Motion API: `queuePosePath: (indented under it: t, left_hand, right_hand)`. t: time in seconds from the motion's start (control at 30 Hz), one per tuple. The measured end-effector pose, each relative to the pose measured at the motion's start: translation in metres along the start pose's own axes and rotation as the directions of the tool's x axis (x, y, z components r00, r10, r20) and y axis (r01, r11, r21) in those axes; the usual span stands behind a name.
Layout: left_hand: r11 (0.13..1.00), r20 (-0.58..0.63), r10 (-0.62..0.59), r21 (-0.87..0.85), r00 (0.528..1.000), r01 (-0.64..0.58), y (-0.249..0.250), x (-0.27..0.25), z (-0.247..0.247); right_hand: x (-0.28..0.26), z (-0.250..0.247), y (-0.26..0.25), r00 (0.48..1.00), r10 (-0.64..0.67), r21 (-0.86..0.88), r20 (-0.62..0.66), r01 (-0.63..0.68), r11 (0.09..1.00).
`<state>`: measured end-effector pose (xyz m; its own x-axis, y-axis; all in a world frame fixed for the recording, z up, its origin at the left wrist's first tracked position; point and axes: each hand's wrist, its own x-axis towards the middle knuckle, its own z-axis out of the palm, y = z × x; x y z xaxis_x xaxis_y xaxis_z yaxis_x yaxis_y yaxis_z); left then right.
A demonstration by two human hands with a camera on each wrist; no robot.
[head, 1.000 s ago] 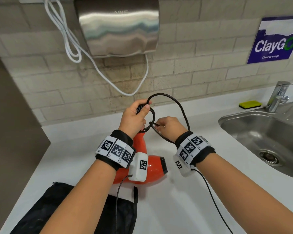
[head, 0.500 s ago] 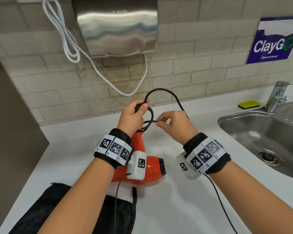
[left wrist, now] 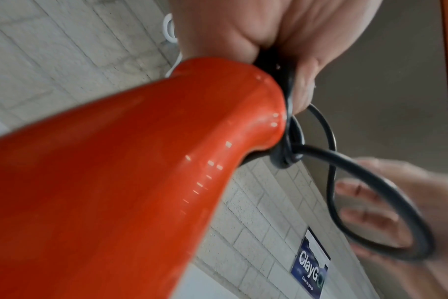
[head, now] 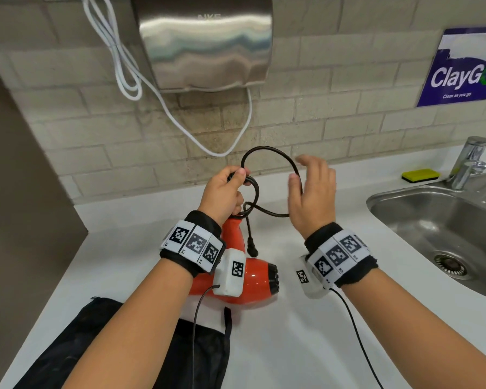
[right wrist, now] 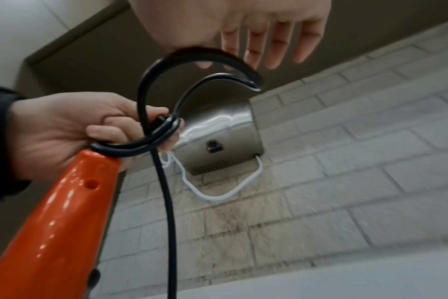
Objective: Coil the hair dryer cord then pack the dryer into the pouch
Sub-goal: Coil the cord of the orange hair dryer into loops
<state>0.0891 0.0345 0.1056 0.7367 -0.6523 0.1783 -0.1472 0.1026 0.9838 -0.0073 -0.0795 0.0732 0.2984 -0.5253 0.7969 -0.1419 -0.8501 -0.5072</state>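
An orange hair dryer (head: 253,276) lies on the white counter (head: 292,346), handle pointing away from me. My left hand (head: 222,192) grips the end of the handle (left wrist: 166,141) together with coils of the black cord (head: 267,153). One big loop of cord (right wrist: 151,81) stands up between my hands. The plug end (head: 252,248) hangs down beside the handle. My right hand (head: 312,189) is held up with fingers (right wrist: 276,40) straight, its thumb just by the loop, holding nothing. The black pouch (head: 82,346) lies flat at the counter's near left.
A steel sink (head: 446,231) with a tap (head: 469,161) is set into the counter on the right, a yellow sponge (head: 420,174) behind it. A wall hand dryer (head: 205,43) with a white cable (head: 225,141) hangs above. A brown wall (head: 20,206) stands at the left.
My right hand has let go of the cord it was pinching and has lifted to the right with fingers spread. The plug end now dangles free. The left hand keeps its grip.
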Motion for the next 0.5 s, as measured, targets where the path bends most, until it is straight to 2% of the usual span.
queuePosePath:
  t: [0.07,0.13,0.17,0.23,0.27,0.33,0.4,0.5]
  left_hand:
    - [1.000,-0.008,0.004,-0.011,1.000,-0.004,0.001,-0.001,0.001]
    - [1.000,-0.013,0.005,-0.027,1.000,-0.005,0.001,-0.001,0.001]
    - [1.000,-0.011,0.005,-0.031,1.000,-0.006,0.001,-0.001,0.000]
    - [1.000,0.000,0.007,-0.025,1.000,-0.007,0.000,0.000,0.000]
    - [1.000,0.007,0.009,-0.021,1.000,-0.008,0.000,0.000,0.000]
    - [1.000,0.024,0.020,-0.021,1.000,-0.020,0.000,-0.001,0.000]
    - [0.999,0.039,0.046,-0.021,0.998,-0.046,0.001,-0.001,0.000]
    - [0.997,0.064,0.079,-0.028,0.995,-0.077,0.001,-0.003,-0.002]
  right_hand:
    - [-0.002,0.004,0.018,0.968,0.216,0.216,0.127,-0.239,0.947]
    - [-0.006,0.006,0.026,0.855,0.350,0.327,0.382,-0.480,0.814]
    - [-0.009,0.006,0.026,0.787,0.340,0.327,0.514,-0.547,0.771]
    - [-0.015,0.010,0.021,0.685,0.215,0.297,0.696,-0.547,0.783]
    - [-0.018,0.012,0.016,0.652,0.135,0.315,0.746,-0.523,0.792]
    - [-0.020,0.019,0.005,0.580,0.015,0.376,0.814,-0.547,0.748]
    - [-0.019,0.025,-0.002,0.551,-0.040,0.422,0.833,-0.588,0.690]
    - [-0.014,0.032,-0.001,0.575,-0.068,0.465,0.815,-0.580,0.669]
